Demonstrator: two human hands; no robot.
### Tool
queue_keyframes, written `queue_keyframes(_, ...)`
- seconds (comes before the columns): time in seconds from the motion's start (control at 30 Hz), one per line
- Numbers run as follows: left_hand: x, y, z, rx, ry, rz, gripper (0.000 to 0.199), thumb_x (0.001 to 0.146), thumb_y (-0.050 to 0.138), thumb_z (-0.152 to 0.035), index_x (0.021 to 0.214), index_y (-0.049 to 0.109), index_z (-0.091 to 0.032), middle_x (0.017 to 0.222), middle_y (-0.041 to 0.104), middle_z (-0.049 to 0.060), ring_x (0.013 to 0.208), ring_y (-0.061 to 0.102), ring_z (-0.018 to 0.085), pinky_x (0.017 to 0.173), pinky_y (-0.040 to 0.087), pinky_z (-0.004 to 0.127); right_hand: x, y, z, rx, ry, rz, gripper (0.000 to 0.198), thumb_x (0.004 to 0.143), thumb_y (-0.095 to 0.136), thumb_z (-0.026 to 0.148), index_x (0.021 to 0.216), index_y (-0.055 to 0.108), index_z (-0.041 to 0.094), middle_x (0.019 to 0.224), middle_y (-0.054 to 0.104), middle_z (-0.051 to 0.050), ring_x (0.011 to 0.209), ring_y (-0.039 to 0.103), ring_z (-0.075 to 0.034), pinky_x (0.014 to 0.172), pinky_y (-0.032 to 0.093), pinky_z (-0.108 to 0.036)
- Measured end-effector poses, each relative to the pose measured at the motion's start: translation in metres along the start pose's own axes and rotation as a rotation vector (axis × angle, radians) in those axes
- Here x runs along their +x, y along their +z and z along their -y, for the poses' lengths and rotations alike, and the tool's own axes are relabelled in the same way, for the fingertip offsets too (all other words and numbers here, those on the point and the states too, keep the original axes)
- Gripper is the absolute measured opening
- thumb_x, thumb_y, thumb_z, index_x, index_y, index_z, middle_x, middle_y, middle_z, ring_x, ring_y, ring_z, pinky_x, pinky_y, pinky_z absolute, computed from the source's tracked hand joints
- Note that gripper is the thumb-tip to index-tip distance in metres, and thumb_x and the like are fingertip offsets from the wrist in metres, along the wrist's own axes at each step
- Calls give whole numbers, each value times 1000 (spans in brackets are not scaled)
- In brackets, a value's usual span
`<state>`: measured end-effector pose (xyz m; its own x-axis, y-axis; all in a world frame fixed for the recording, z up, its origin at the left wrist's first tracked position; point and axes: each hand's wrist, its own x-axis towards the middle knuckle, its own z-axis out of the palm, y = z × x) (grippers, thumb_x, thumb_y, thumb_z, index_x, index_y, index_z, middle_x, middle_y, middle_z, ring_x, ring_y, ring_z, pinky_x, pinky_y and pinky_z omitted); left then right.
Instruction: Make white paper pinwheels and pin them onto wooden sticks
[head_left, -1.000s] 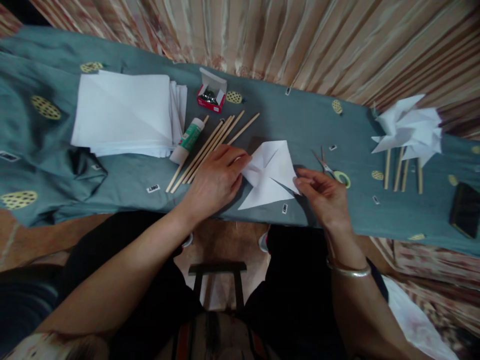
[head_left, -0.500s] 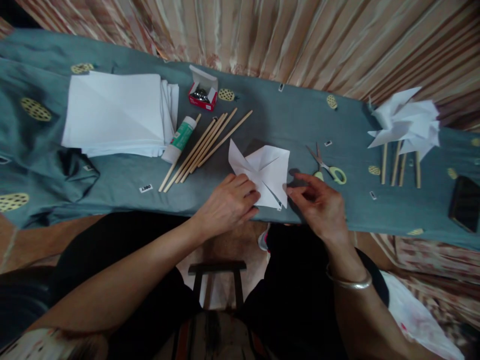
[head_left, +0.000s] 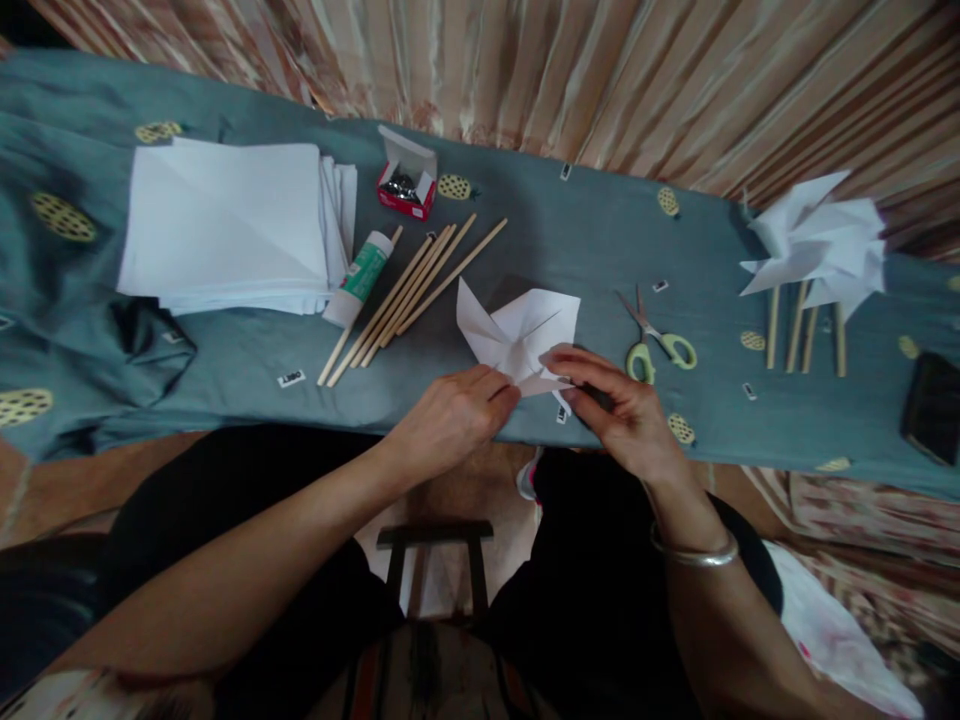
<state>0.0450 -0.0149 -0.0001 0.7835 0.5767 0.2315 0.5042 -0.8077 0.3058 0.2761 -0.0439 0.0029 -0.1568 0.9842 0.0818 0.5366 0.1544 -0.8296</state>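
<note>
A white paper pinwheel [head_left: 517,325], cut in from its corners, lies at the table's front edge between my hands. Its left flap stands up and curls. My left hand [head_left: 461,415] is closed on the paper's lower left edge, the fingers pressed together. From the right, my right hand [head_left: 611,400] pinches a lower right flap between thumb and fingers. That flap is lifted off the cloth. Green-handled scissors [head_left: 654,337] lie blades apart just beyond my right hand. Several wooden sticks [head_left: 409,300] and a green and white glue stick [head_left: 360,280] lie beyond my left hand.
At the left sits a stack of white paper [head_left: 225,225]. Behind the sticks stands a small open red box [head_left: 406,190] with shiny metal pieces. Finished pinwheels [head_left: 817,245] on sticks lie at the right, near a black phone [head_left: 931,408]. A pleated curtain [head_left: 562,80] hangs behind the table.
My right hand has moved left and taken hold of the paper's lower right flap, raising it toward the middle. My left hand still presses the paper, in nearly the same place.
</note>
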Motion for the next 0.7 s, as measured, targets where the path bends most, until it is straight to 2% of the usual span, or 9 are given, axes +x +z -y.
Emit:
queue_keyframes(0.2,0,2,-2,-22,-15,-8,15,97,48,-15,100,63,-12,94,68,8,84,64,19,72,54,30,13,8,1,154,19,-13,9,86,69,28,92,75,25,115,73,-7,114,66,-22,102,51,-47)
queue_keyframes(0.3,-2,4,-4,-23,-36,-45,20,98,47,-14,113,59,-10,91,68,7,83,64,18,70,54,29,17,14,2,140,34,-38,4,84,70,28,85,73,25,107,74,-6,104,69,-22,96,54,-44)
queue_keyframes(0.4,-3,5,-4,-38,-26,-56,29,98,46,-13,126,52,-10,92,68,7,84,64,17,71,54,28,18,19,3,81,42,-64,5,84,70,26,88,72,24,103,74,-5,100,69,-21,92,55,-42)
queue_keyframes(0.57,-2,3,-6,-84,-9,5,18,99,45,-14,105,62,-12,97,68,8,90,62,19,79,54,30,19,25,9,-55,10,-98,6,85,68,22,89,72,24,102,73,-4,97,68,-20,86,55,-38)
queue_keyframes(0.7,-1,1,-7,-94,-25,28,18,98,46,-13,100,63,-12,96,68,8,88,61,18,77,53,29,20,27,12,-113,-11,-98,7,86,67,21,91,72,23,103,72,-5,98,68,-21,86,55,-38)
